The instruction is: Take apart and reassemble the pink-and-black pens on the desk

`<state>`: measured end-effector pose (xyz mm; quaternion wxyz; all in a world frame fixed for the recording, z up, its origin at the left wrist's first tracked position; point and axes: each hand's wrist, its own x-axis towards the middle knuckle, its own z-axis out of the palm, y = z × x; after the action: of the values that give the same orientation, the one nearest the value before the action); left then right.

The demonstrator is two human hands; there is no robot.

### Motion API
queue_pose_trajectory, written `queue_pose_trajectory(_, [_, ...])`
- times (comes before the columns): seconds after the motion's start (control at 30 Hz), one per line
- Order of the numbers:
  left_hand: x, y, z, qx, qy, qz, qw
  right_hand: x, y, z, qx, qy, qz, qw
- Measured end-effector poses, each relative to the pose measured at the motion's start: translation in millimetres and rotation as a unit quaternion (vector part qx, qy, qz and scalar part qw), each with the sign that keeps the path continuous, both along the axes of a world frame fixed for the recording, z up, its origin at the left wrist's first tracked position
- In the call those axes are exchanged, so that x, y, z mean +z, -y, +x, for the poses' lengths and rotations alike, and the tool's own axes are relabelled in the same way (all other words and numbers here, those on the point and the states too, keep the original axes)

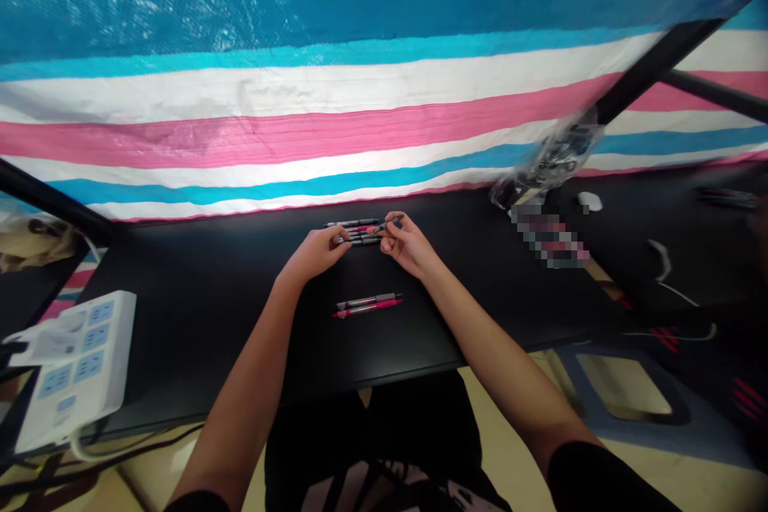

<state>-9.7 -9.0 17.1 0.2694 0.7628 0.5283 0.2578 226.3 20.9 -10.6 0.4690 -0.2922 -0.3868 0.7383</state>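
Left hand (324,250) is covering the left ends of some pens (362,241) in the back group; whether it is gripping one is not showing. Right hand (411,244) is pinching a slim greyish piece (379,229), too small to identify, fingers hiding part. Coarse blocks are masking an item (552,238) to the right. Clear wrapping (561,156) is blurring its contents. Left edge is cutting off a beige bundle (36,244); bottom edge is cropping both black sleeves (600,476).

pen pair (369,306) — on desk (198,280), before pen row (362,240) | power strip (78,368) — far left
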Motion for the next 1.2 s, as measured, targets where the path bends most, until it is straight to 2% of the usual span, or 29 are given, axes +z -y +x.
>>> queue_pose_trajectory(0.43, [2.5, 2.9, 10.0, 0.003, -0.009, -0.014, 1.000, 2.7, 9.4, -12.0, -0.036, 0.027, 0.064, 0.997])
queue_pose_trajectory(1.03, [0.4, 1.8, 13.6, 0.012, -0.044, 0.032, 0.998, -4.2, 11.0, -16.5, -0.015, 0.052, 0.040, 0.998])
queue_pose_trajectory(1.2, [-4.0, -0.4, 10.0, 0.033, -0.030, 0.032, 0.998, -3.0, 6.3, -12.0, -0.058, 0.027, 0.059, 0.996])
